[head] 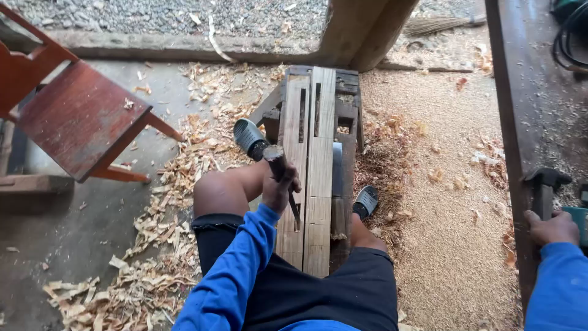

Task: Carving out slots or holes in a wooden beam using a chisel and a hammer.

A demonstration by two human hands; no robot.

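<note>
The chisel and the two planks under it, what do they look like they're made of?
Chisel: apparently a wooden handle, brown with a battered top, and a dark metal blade. Planks: pale, bare wood with visible grain and cut slots, unpainted.

At the centre of the frame lie pale tan wooden boards (312, 178) with dark slots, and the chair (76, 116) at upper left is a deep reddish brown. Both sleeves (236, 270) are bright blue, the shorts (318, 294) black, and the sandals (366, 201) dark grey with a ribbed pale pattern. Light yellowish shavings (159, 245) strew the grey floor at lower left, orange-tan sawdust (441, 202) covers the right, and the workbench (533, 104) at the right edge is dark grey-brown.
</note>
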